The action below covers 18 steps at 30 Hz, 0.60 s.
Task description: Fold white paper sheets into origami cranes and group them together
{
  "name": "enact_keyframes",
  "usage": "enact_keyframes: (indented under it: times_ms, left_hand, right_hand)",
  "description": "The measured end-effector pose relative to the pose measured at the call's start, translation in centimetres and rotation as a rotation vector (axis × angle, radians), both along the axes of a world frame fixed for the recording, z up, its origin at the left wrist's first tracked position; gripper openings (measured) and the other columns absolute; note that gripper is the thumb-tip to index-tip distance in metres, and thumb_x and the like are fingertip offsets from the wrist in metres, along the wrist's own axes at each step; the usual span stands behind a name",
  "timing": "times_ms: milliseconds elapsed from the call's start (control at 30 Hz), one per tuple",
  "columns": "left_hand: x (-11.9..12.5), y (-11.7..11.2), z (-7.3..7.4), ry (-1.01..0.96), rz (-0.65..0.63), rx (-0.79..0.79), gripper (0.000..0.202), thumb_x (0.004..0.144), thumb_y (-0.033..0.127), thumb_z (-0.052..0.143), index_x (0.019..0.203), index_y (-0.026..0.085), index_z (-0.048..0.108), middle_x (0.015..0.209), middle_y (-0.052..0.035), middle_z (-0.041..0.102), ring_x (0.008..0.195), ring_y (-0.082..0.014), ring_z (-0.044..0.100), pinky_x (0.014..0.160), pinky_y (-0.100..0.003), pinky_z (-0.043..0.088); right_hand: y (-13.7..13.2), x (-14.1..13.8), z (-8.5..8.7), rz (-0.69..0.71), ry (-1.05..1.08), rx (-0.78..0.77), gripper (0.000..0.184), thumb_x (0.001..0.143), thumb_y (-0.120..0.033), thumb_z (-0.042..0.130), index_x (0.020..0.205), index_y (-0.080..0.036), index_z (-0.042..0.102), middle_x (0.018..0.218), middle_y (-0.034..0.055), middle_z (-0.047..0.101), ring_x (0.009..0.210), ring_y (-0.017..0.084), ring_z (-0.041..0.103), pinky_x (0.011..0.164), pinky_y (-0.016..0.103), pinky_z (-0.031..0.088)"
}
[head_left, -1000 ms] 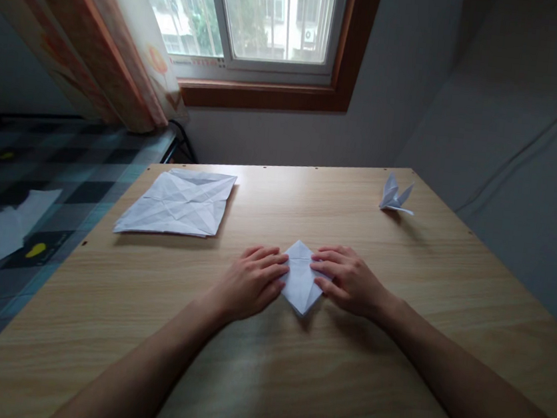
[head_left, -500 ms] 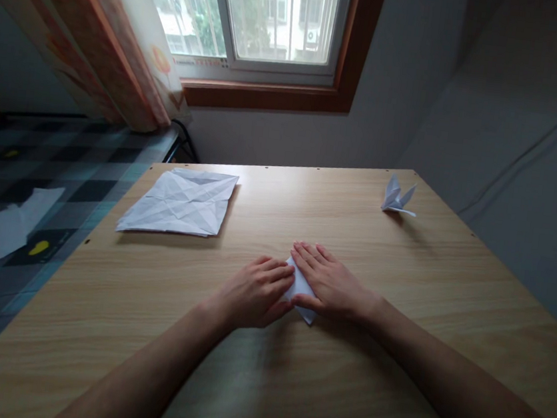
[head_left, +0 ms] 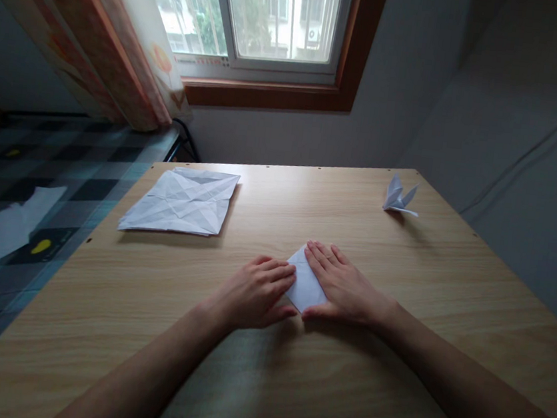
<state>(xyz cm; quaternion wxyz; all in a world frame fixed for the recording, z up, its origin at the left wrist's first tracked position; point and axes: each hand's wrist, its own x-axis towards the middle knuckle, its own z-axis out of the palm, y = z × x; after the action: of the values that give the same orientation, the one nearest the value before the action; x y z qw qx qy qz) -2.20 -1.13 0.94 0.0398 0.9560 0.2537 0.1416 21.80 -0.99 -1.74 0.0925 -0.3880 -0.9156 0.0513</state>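
Note:
A small folded piece of white paper [head_left: 305, 291] lies flat on the wooden table, partly covered by both hands. Over its left edge rests my left hand [head_left: 263, 293], fingers stretched out and fingertips on the paper. On the paper's right side my right hand [head_left: 343, 287] lies flat, its fingers extended toward the far corner and its thumb at the near corner. Both hands press on the paper without gripping it. The parts of the paper under the fingers are hidden.
Creased white sheets [head_left: 181, 201] lie at the table's [head_left: 218, 383] far left. A folded paper crane [head_left: 398, 197] stands near the far right corner. Left of the table, more white paper [head_left: 7, 232] rests on a checked cloth [head_left: 87, 167]. A window [head_left: 280, 21] is behind.
My right hand has slid slightly right, away from my left hand. More of the folded paper shows between them, now a wider diamond-like shape. My left hand has barely moved.

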Motion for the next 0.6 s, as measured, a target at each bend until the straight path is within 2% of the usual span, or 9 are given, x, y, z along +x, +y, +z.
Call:
enact_keyframes:
  times_ms: [333, 600]
  left_hand:
    - [0.0, 0.0, 0.0, 0.014, 0.004, -0.007, 0.047, 0.093, 0.052, 0.047, 0.114, 0.014, 0.065, 0.124, -0.0135, 0.066, 0.113, -0.0292, 0.062, 0.096, -0.044, 0.046]
    - [-0.1, 0.0, 0.1, 0.021, 0.010, -0.003, 0.045, 0.094, 0.051, 0.045, 0.113, 0.014, 0.065, 0.123, -0.0134, 0.067, 0.113, -0.0286, 0.062, 0.097, -0.044, 0.045]
  right_hand:
    - [-0.9, 1.2, 0.0, -0.073, -0.063, -0.037, 0.108, 0.079, -0.079, 0.046, 0.152, -0.004, 0.021, 0.156, 0.0230, 0.026, 0.146, 0.036, 0.022, 0.117, 0.056, 0.019]
    - [-0.7, 2.0, 0.0, -0.118, -0.107, -0.041, 0.098, 0.084, -0.076, 0.039, 0.152, -0.008, 0.023, 0.157, 0.0193, 0.025, 0.146, 0.036, 0.021, 0.116, 0.059, 0.020]
